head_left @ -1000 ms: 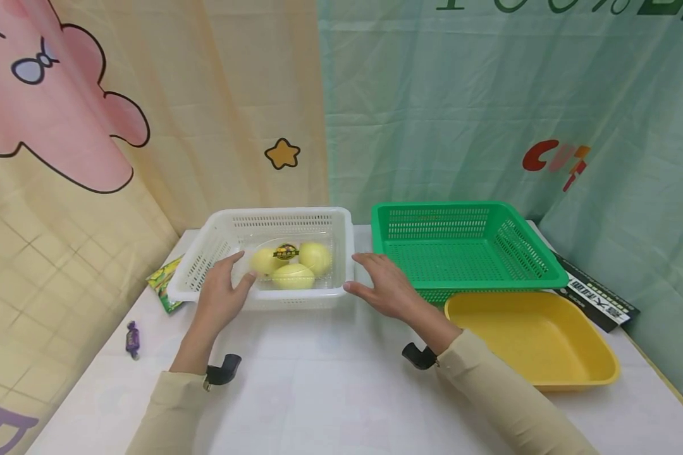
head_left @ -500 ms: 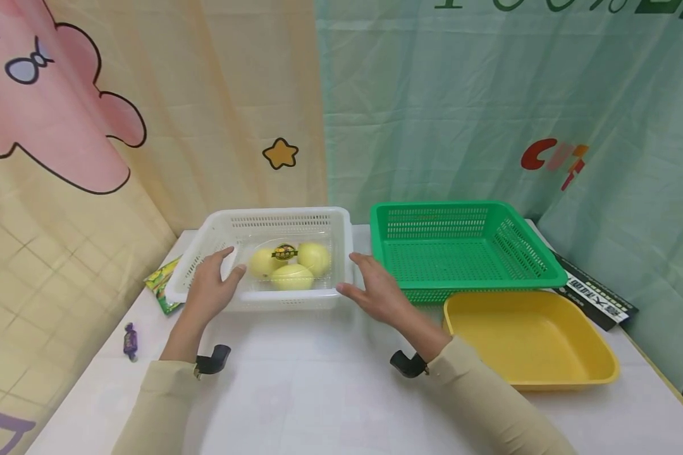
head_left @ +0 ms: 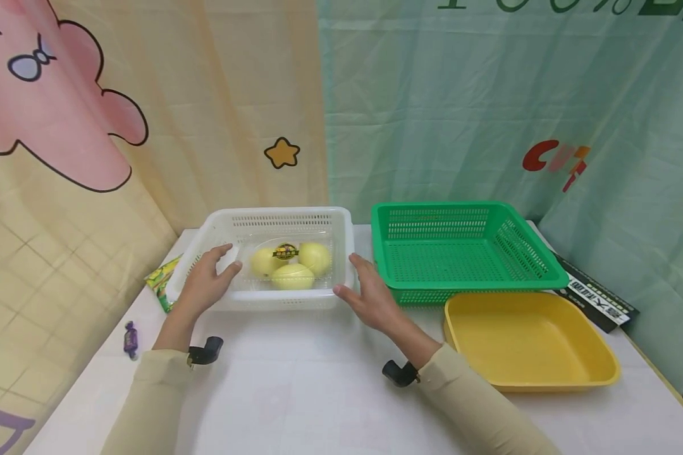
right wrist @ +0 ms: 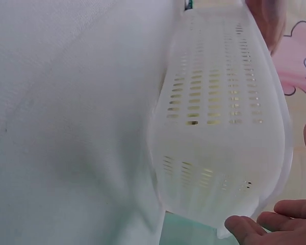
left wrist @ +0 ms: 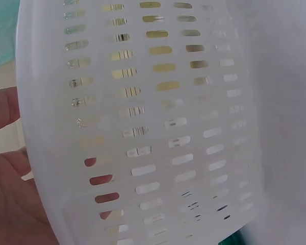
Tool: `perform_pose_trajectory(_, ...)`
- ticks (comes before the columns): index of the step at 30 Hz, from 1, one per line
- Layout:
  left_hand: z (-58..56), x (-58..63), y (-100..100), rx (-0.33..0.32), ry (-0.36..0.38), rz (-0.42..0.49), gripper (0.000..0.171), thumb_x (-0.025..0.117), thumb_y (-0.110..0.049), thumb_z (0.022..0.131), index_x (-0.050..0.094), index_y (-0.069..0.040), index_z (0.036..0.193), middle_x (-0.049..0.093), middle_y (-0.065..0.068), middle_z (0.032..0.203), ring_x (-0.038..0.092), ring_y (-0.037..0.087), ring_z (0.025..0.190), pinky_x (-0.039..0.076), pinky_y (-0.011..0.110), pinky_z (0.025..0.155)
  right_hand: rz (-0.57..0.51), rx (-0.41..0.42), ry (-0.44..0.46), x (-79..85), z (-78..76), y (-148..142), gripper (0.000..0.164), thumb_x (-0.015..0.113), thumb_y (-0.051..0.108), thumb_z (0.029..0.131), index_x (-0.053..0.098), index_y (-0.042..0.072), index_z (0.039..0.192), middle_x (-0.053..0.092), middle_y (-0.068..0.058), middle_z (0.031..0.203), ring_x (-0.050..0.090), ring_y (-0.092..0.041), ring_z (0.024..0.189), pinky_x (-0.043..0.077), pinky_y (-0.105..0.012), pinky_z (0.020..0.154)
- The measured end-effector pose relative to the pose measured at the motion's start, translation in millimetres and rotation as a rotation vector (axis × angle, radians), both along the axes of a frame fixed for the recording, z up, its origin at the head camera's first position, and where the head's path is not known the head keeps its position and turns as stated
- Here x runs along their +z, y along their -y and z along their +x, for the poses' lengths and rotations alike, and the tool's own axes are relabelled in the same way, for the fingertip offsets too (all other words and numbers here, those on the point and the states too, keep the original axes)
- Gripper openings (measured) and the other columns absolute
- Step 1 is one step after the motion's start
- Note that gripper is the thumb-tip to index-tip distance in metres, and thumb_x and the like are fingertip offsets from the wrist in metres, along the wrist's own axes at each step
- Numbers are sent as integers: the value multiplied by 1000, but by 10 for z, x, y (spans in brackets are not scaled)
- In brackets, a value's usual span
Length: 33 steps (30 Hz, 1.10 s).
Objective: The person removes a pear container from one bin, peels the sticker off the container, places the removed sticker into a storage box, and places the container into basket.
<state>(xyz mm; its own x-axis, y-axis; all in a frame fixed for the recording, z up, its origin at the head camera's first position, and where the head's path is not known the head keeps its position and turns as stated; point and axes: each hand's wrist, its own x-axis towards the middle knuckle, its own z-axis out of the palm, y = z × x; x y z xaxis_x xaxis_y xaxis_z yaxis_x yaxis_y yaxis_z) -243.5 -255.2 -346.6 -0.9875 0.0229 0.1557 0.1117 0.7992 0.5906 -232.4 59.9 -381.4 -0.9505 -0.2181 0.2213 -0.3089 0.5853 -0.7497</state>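
A white perforated basket (head_left: 287, 299) stands at the back left of the table. Inside it lies a clear plastic box holding pale yellow-green round fruits (head_left: 293, 277), with a dark and gold label (head_left: 285, 252) on the lid. My left hand (head_left: 203, 282) reaches over the basket's left front rim, thumb and fingers spread and holding nothing. At the right front corner is my right hand (head_left: 372, 296), its fingers loosely extended beside the basket wall. The thumb (right wrist: 239, 227) is close to the corner in the right wrist view; contact is hard to tell.
A green basket (head_left: 472, 282) stands right of the white one, with a yellow tray (head_left: 535, 344) in front of it. A black printed card (head_left: 594, 296) lies at the right edge. A wrapped purple candy (head_left: 130, 340) and a green-yellow packet (head_left: 160, 281) lie at left.
My left hand has drawn left, away from the fruit box toward the basket's left side. My right hand has shifted slightly left and down along the right corner. The basket stays in place.
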Motion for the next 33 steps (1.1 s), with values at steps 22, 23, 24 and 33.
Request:
perform_pose_trajectory(22, -202, 32, 190, -77, 209, 114, 66, 46, -43, 97, 24, -8, 148, 30, 26, 150, 33, 44, 136, 33, 58, 107, -186, 31, 49, -199, -121, -6, 74, 63, 33, 90, 23, 14, 150, 19, -1, 158, 35, -30, 139, 40, -46, 107)
perform_pose_trajectory(23, -214, 27, 200, -72, 215, 119, 66, 46, -43, 97, 24, -8, 149, 30, 26, 150, 33, 44, 136, 33, 58, 107, -195, 34, 52, -206, -129, -9, 74, 63, 33, 90, 24, 14, 150, 19, 0, 158, 35, -30, 139, 40, -46, 107)
perform_pose_trajectory(24, -222, 25, 206, -68, 220, 123, 66, 45, -43, 97, 24, -8, 149, 30, 26, 150, 33, 44, 136, 33, 58, 107, -204, 38, 55, -209, -136, -12, 73, 63, 33, 90, 24, 14, 150, 19, 0, 158, 35, -30, 139, 40, -46, 107)
perform_pose_trajectory(33, -273, 3, 252, -64, 244, 129, 67, 44, -45, 97, 23, -8, 149, 30, 26, 149, 34, 45, 135, 32, 59, 107, -216, 57, 47, -231, -173, -18, 72, 63, 31, 90, 28, 11, 148, 18, 1, 159, 30, -26, 142, 40, -45, 107)
